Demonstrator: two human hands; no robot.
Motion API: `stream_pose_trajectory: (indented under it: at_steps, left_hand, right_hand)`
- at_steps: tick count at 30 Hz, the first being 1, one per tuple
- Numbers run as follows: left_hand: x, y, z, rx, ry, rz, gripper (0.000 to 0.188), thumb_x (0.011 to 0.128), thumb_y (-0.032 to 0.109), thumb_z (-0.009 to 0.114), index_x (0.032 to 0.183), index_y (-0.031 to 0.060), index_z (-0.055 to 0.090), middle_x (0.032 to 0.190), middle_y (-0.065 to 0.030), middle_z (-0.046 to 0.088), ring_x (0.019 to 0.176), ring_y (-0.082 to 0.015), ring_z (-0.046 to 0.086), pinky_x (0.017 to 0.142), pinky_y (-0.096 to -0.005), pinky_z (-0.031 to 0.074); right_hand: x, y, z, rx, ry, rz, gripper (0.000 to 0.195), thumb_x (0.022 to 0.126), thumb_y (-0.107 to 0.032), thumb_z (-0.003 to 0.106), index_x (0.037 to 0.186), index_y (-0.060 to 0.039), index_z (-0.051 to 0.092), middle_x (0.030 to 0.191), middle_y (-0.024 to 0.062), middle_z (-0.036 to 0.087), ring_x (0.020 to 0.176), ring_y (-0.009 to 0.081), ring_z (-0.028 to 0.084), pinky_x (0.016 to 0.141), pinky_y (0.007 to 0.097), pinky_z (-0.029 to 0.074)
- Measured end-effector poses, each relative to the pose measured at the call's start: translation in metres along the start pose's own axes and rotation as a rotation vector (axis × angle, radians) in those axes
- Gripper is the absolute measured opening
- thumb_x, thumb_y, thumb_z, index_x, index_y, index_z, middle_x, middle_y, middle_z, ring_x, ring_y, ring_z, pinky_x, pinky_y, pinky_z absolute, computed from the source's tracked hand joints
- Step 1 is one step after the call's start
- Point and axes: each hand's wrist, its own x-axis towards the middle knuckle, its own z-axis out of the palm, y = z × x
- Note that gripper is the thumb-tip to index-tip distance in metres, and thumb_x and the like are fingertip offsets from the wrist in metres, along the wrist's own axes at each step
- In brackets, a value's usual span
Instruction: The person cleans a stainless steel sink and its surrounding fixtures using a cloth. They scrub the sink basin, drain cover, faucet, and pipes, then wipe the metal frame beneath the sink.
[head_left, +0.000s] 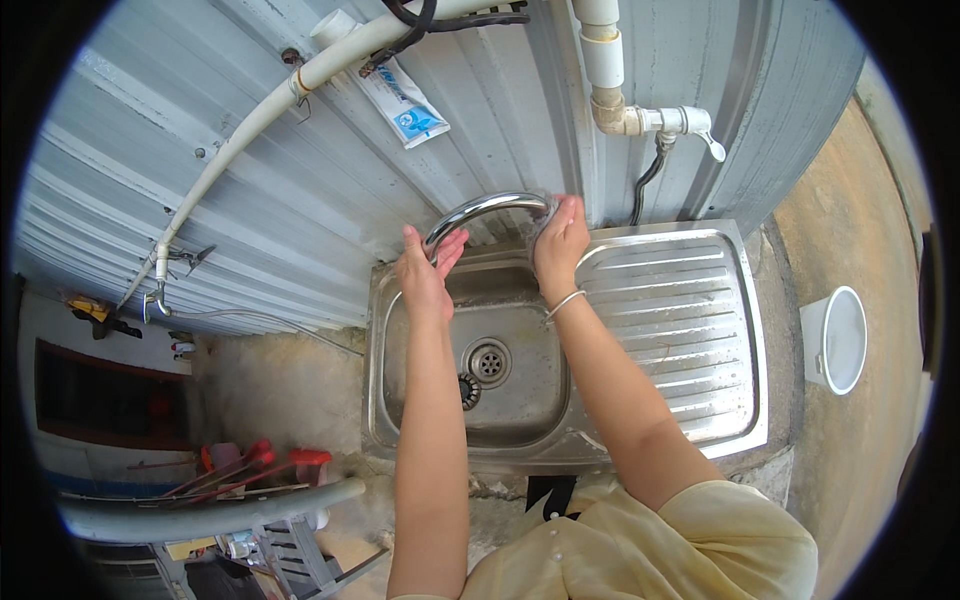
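A curved chrome faucet spout (487, 204) arches over the steel sink basin (525, 375). At its left end, my left hand (426, 274) cradles the spout between the thumb and loosely spread fingers. My right hand (562, 240) holds a thin greyish cloth or mesh (541, 221) against the spout's other end. The hand and cloth hide the faucet's lower part. Below, the round drain (490, 364) sits in the basin floor, with a dark strainer plug (469, 391) beside it, partly behind my left forearm.
A ridged steel drainboard (667, 337) adjoins the basin. Behind rises a corrugated metal wall (495, 112) with a white tap (675, 120), a pipe (225, 150) and a tube (405, 105) tucked by it. A white bucket (834, 341) stands right; red-headed tools (307, 457) lie left.
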Motion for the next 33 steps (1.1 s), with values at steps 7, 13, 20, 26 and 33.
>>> stream_pose_trajectory:
  at_steps: [7,13,20,26,33]
  left_hand:
    - [-0.002,-0.011,0.009,-0.063,0.082,0.087,0.043,0.096,0.035,0.034,0.078,-0.0009,0.048,0.081,-0.0204,0.063,0.079,-0.0324,0.065,0.078,-0.0402,0.051]
    - [-0.004,-0.009,0.013,-0.075,0.161,0.13,0.043,0.095,0.033,0.032,0.079,-0.0032,0.048,0.083,-0.0221,0.062,0.079,-0.0327,0.065,0.078,-0.0387,0.05]
    - [0.001,-0.012,0.01,-0.028,0.162,0.135,0.047,0.095,0.034,0.029,0.076,-0.0033,0.05,0.08,-0.022,0.062,0.074,-0.0326,0.065,0.075,-0.0378,0.051]
    - [0.001,-0.01,0.001,-0.043,0.151,0.116,0.042,0.095,0.034,0.032,0.086,-0.0056,0.044,0.075,-0.0226,0.062,0.066,-0.032,0.065,0.066,-0.0349,0.053]
    - [-0.002,-0.011,0.011,-0.041,0.126,0.136,0.045,0.093,0.031,0.03,0.068,-0.0012,0.049,0.075,-0.0211,0.063,0.071,-0.0317,0.065,0.071,-0.0345,0.05]
  right_hand:
    - [0.01,0.1,-0.051,-0.859,-0.356,-0.433,0.019,0.088,-0.022,0.047,0.089,-0.0034,0.049,0.085,0.0178,0.054,0.085,0.035,0.05,0.074,0.0446,0.042]
    - [0.038,0.077,-0.086,-0.4,-0.757,0.082,0.025,0.086,-0.014,0.049,0.106,0.0005,0.049,0.11,0.0208,0.055,0.107,0.0375,0.048,0.086,0.0388,0.042]
    - [0.025,0.102,-0.057,-0.417,-0.786,-0.481,0.048,0.076,0.001,0.046,0.123,0.0003,0.043,0.124,0.0225,0.041,0.109,0.0403,0.04,0.096,0.0442,0.032]
    - [0.005,0.114,-0.088,-0.672,-0.775,-0.517,0.044,0.069,0.002,0.054,0.113,0.0013,0.052,0.107,0.024,0.048,0.1,0.0392,0.044,0.089,0.0439,0.038]
    - [0.053,0.105,-0.09,-0.382,-0.751,-0.386,0.042,0.068,0.001,0.056,0.11,0.0003,0.056,0.098,0.0162,0.053,0.095,0.0324,0.049,0.086,0.0365,0.042]
